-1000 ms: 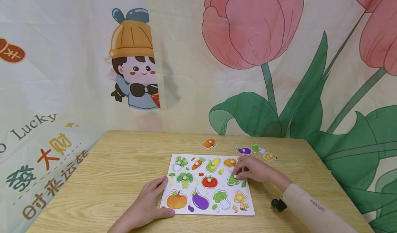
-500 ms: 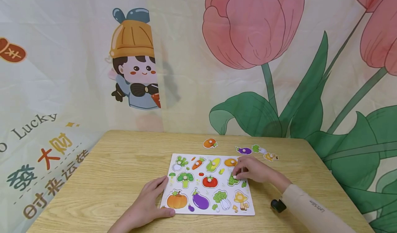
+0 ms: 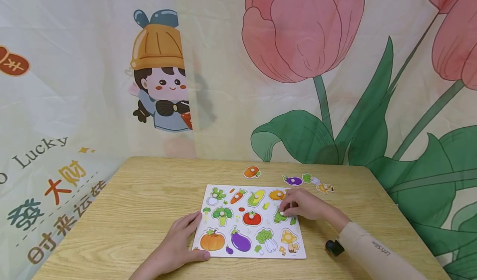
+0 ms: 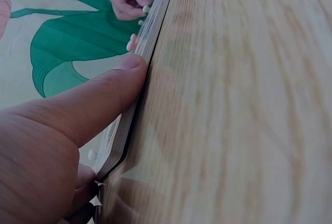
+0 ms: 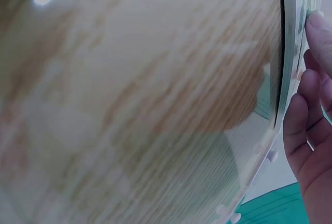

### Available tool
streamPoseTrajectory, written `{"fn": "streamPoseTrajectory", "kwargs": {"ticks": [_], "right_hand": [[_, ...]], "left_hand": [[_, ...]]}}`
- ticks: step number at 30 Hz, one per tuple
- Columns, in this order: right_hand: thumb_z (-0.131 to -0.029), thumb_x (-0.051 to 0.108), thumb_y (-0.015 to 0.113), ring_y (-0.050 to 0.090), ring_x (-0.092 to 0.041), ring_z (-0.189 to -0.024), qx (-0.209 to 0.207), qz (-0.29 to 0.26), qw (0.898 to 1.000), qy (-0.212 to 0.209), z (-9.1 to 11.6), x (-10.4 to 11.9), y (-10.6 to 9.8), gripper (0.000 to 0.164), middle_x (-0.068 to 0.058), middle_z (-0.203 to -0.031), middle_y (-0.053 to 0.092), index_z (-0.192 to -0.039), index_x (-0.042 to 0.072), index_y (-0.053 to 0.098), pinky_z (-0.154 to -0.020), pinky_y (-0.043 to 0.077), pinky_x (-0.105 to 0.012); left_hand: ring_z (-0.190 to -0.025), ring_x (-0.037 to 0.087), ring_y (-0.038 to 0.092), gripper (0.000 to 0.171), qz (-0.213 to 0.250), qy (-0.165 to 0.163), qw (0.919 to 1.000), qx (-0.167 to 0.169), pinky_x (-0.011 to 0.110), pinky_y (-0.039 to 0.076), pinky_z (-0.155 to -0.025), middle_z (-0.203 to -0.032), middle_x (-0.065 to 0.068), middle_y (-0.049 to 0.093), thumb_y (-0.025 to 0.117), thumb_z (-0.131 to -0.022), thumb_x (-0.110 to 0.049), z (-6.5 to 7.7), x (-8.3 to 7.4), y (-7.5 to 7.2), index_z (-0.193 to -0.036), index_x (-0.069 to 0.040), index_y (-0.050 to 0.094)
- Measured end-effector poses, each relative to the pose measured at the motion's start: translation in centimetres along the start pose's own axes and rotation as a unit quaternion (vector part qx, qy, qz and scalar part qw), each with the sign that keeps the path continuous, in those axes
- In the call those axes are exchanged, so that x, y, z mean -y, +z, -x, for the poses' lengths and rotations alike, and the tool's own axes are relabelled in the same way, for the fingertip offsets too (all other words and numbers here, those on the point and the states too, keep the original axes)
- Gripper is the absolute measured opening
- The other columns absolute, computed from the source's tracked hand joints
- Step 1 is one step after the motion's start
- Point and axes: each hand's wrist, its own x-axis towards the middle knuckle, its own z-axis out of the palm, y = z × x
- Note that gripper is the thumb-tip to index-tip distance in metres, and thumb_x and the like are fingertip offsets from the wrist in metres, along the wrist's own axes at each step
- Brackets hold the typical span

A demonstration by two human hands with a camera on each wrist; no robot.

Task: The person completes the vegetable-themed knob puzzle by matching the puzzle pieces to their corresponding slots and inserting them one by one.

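A white vegetable knob-puzzle board (image 3: 301,251) lies flat on the table before me. My left hand (image 3: 179,242) rests at its near left corner, fingers along the left side and the thumb against the front edge; in the left wrist view the thumb stretches straight onto the board edge (image 4: 124,125). With thumb and fingertips my right hand (image 3: 305,203) pinches the pale knob of a green vegetable piece (image 3: 278,218) at the board's right side. That piece sits at its printed spot, partly covered by the fingers. In the right wrist view the right hand (image 5: 311,130) is cut off by the frame.
Beyond the board lie loose knobbed pieces: a pumpkin (image 3: 251,172), an eggplant (image 3: 292,181), a bok choy (image 3: 310,179) and a mushroom (image 3: 325,188). Broccoli (image 3: 222,216), tomato (image 3: 252,218) and several other pieces sit in the board. A black object (image 3: 334,247) is by the right sleeve.
The green piece has turned slightly and settled lower at its spot, with my right hand still on its knob. My left hand stays in place.
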Motion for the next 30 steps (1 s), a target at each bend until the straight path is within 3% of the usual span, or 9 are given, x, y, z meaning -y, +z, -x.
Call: {"fn": "streamPoseTrajectory", "kwargs": {"ticks": [30], "right_hand": [[-0.099,0.018,0.077,0.057,-0.013,-0.090,-0.005,-0.012,1.000,0.025,0.25,0.28,0.40,0.011,0.010,-0.095,0.061,-0.103,0.029,0.077,-0.077,0.050,-0.025]], "left_hand": [[-0.155,0.044,0.025,0.121,0.000,-0.001,1.0000,0.006,0.067,0.030,-0.120,-0.170,0.016,0.034,0.087,-0.074,-0.070,-0.16,0.38,0.09,-0.164,-0.003,0.038]]}}
